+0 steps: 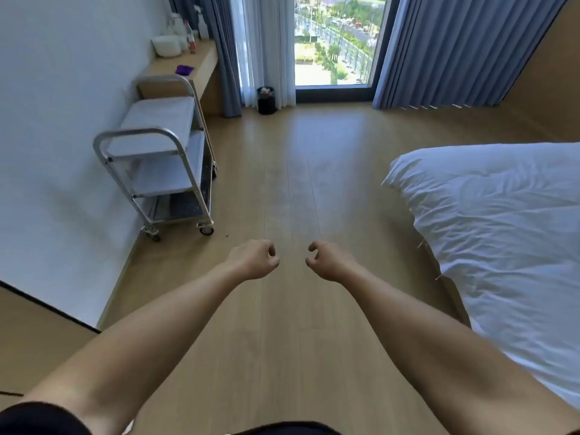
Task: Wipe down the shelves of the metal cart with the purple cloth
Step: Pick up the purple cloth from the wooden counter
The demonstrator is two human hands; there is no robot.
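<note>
Against the wall, metal cart [157,120]: it stands on castors with its long side along the white wall, and you can see three shelves one above another.
Purple cloth [184,70]: it lies bunched on the wooden desk [196,59] just beyond the cart's far end, well apart from both your hands.
Desk: it sits directly behind the cart's far handle. Farther along it from the cart stand a white bowl [166,46] and a red-labelled bottle [189,36].
Left hand [254,259]: you hold it over the floor [298,183], on the near side of the cart and apart from it. Its grip is loosely curled and holds nothing.
Right hand [328,260]: it is just beside your left, farther from the cart. Its grip is loosely curled too, and empty.
Bed [502,215]: its white bedding lies across the floor from the cart.
Bin [266,100]: it is black and stands past the desk from the cart, at the foot of the curtains.
</note>
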